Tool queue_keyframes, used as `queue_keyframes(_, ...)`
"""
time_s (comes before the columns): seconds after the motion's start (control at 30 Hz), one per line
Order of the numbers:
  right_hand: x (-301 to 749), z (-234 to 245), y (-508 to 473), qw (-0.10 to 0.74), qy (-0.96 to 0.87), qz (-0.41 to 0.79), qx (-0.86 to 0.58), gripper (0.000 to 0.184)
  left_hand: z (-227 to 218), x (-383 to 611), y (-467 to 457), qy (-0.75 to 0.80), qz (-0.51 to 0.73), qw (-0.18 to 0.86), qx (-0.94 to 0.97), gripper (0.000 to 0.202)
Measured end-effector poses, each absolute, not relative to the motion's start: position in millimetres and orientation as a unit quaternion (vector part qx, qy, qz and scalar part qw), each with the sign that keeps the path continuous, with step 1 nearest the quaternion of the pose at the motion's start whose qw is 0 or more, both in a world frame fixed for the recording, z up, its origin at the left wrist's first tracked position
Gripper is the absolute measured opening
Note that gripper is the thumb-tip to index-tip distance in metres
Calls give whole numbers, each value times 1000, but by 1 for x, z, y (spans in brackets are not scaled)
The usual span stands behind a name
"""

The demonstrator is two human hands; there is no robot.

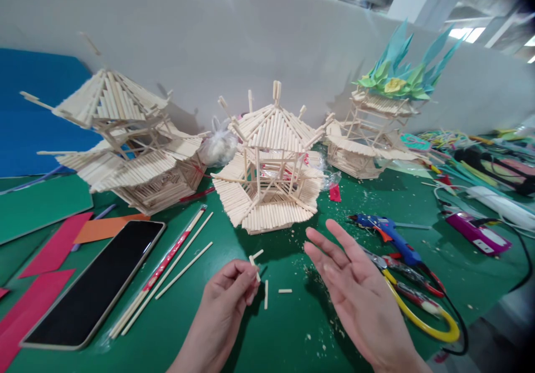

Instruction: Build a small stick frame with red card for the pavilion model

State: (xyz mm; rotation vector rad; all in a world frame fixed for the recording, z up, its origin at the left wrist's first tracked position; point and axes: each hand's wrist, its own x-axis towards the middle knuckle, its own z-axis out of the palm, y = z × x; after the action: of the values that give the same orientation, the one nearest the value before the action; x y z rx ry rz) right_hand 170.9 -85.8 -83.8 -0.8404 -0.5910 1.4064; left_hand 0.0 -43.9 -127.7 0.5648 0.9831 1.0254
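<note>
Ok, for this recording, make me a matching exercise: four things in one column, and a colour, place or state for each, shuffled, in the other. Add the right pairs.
Column one:
1. Left hand
2. Right hand
3. Phone
4. Glue gun

Column two:
A. Blue, lying to the right
B. Pinching a small wooden piece
C. Dark-screened, lying to the left
D. Open, fingers extended

Pairs: 1-B, 2-D, 3-C, 4-A

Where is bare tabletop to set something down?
Bare tabletop shows between the loose sticks beside the packaged chopsticks and the left hand and, save a crumb, between the glue-gun cord and the purple box. It's crowded around the phone and red paper, and the yellow-handled tool beside the right hand.
</note>
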Motion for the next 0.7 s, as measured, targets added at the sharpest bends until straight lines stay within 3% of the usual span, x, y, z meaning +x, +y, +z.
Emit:
queue_keyframes(0.17,192,-91,-80,666,-258,541,-444,41,-126,0,-44,453,466,716,256,19)
queue_keyframes(0.3,258,-104,-75,676,-319,262,-611,48,-125,0,-44,450,468,717,255,17)
queue_keyframes(0.33,281,-108,-75,634,-341,173,-672,50,-125,0,-44,448,468,717,255,16)
queue_keyframes(0.4,325,-116,-78,437,-366,77,-818,54,-125,0,-44,446,471,717,255,15)
queue_keyframes(0.43,344,-119,-80,344,-374,66,-859,55,-124,1,-45,447,471,717,254,14)
queue_keyframes(0.47,359,-122,-82,319,-372,73,-869,50,-124,1,-45,447,473,716,251,14)
queue_keyframes(0.57,385,-129,-83,295,-377,127,-869,23,-123,1,-46,445,476,718,244,13)
queue_keyframes(0.7,390,-133,-75,275,-378,193,-863,19,-124,1,-47,436,479,721,246,13)
